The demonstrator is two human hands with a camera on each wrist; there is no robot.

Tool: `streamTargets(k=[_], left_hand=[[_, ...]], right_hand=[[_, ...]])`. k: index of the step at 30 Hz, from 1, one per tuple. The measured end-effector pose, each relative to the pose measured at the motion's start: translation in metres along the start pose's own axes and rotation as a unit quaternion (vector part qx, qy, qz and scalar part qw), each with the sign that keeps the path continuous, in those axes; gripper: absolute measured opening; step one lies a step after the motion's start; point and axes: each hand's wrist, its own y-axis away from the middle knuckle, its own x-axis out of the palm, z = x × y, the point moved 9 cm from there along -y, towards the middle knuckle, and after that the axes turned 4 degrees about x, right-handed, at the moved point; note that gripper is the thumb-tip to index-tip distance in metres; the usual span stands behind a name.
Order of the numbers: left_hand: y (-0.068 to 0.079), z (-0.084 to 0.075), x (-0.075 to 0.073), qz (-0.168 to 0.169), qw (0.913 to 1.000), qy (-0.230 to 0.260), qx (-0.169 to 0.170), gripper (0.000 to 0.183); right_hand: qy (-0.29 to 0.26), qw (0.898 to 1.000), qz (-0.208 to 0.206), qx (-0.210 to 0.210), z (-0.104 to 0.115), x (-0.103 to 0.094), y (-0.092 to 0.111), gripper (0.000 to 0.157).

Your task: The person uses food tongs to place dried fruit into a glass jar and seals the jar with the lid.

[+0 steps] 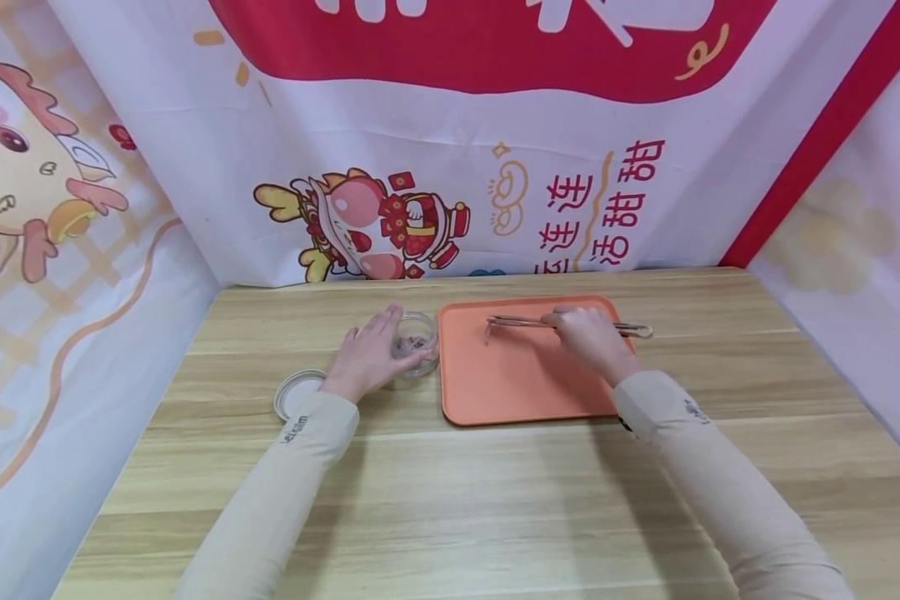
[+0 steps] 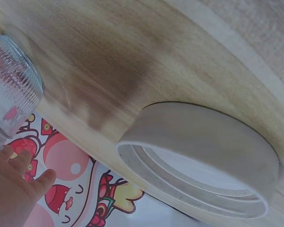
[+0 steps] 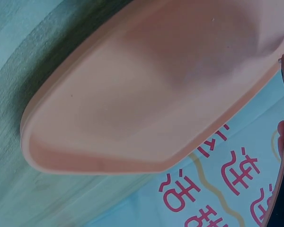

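Note:
A clear glass jar (image 1: 417, 340) stands just left of the orange tray (image 1: 487, 400), with small purplish-brown pieces inside. My left hand (image 1: 367, 354) grips its side, thumb at the near side and fingers behind; in the left wrist view part of the jar (image 2: 14, 80) shows beside the fingers (image 2: 26, 163). Over the tray, my right hand (image 1: 588, 337) holds metal tongs (image 1: 525, 322) pointing left. A small thin strip (image 1: 487, 332) hangs from their tips; its kind is unclear. In the right wrist view only a bit of the fingers (image 3: 282, 137) shows at the right edge.
A white screw lid (image 1: 297, 393) lies on the wooden table (image 1: 420, 517) by the left wrist, its hollow side up. Behind the table hangs a printed cloth (image 1: 435, 117), and more cloth covers both sides.

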Motion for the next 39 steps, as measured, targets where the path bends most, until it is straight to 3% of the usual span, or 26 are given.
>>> streamTargets(k=[18, 29, 39], left_hand=[[-0.002, 0.000, 0.001, -0.001, 1.0000, -0.001, 0.000, 0.097], [-0.002, 0.002, 0.001, -0.004, 1.0000, -0.001, 0.000, 0.098], [-0.002, 0.001, 0.002, 0.002, 1.0000, 0.000, -0.001, 0.098]], right_hand=[[-0.001, 0.995, -0.100, -0.029, 0.000, -0.032, 0.005, 0.038], [-0.019, 0.982, -0.174, -0.074, 0.020, -0.058, 0.005, 0.033], [-0.010, 0.965, -0.242, -0.098, 0.039, -0.070, 0.008, 0.031]])
